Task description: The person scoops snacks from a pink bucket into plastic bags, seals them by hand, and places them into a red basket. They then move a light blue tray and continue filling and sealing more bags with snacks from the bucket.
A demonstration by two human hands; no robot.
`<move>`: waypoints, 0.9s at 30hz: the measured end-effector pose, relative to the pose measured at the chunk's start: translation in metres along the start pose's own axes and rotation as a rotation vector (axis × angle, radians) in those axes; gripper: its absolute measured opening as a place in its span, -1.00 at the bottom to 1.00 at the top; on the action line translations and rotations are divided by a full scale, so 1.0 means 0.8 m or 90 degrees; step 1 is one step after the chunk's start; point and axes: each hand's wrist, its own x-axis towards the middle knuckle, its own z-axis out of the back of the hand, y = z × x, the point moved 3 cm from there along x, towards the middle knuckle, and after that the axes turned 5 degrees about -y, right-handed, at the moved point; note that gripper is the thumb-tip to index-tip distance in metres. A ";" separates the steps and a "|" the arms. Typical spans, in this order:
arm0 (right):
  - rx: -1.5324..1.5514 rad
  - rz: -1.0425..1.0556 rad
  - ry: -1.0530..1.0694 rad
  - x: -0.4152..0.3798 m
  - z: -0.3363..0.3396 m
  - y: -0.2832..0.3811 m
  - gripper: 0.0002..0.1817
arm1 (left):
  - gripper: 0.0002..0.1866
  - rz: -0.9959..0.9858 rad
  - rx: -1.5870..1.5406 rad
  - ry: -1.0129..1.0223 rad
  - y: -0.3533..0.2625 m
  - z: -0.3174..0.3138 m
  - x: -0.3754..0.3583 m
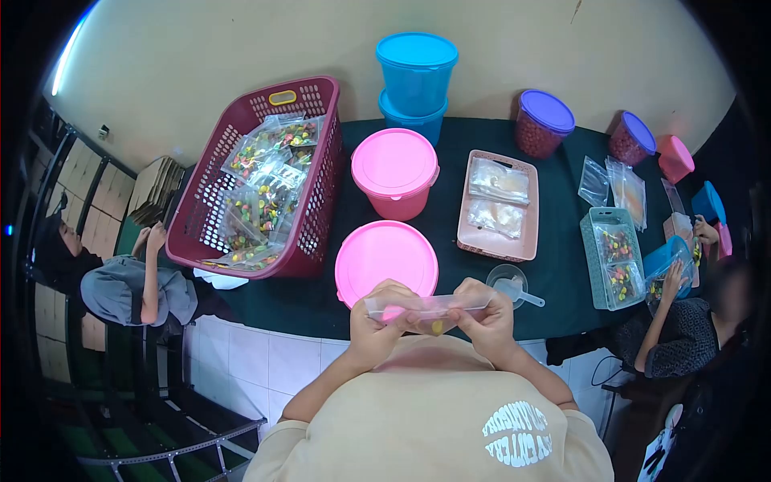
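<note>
Close to my chest, both hands grip a small clear plastic bag (430, 306) by its upper edge. The fingers of my left hand (377, 328) pinch its left end, and those of my right hand (487, 320) pinch the right end. A bit of yellow shows low in the bag; the rest of its contents is hidden by my fingers. Just beyond my left hand stands a pink-lidded tub (386, 255). To the right of my right hand sits a clear cup (507, 281) with a white scoop (526, 297) in it.
A maroon laundry basket (309, 201) holds several filled bags. Another pink tub (395, 165) and stacked blue tubs (416, 68) stand behind. A pink tray (499, 245) holds clear bags; a green basket (598, 241) holds filled ones. People work at left and right.
</note>
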 end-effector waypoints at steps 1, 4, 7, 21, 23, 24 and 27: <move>-0.001 0.001 -0.001 -0.001 0.000 0.000 -0.94 | -0.82 -0.030 0.037 -0.019 0.002 0.001 0.000; -0.007 -0.020 -0.010 -0.005 -0.001 -0.003 -0.94 | -0.83 -0.053 0.063 -0.044 0.003 -0.001 -0.002; -0.004 -0.003 0.006 -0.007 -0.002 -0.003 -0.93 | -0.91 -0.055 0.040 -0.036 0.001 -0.002 -0.004; -0.137 0.034 0.069 0.000 -0.008 -0.002 -0.75 | -0.87 -0.103 0.120 0.027 0.002 -0.011 -0.006; -0.147 0.054 0.062 -0.003 -0.011 -0.003 -0.76 | -0.88 -0.115 0.132 0.014 0.002 -0.011 -0.007; -0.157 0.073 0.054 -0.005 -0.011 -0.002 -0.77 | -0.89 -0.113 0.137 0.007 0.000 -0.013 -0.008; -0.125 0.054 0.034 -0.007 -0.017 0.003 -0.82 | -0.92 -0.111 0.154 -0.005 -0.001 -0.017 -0.011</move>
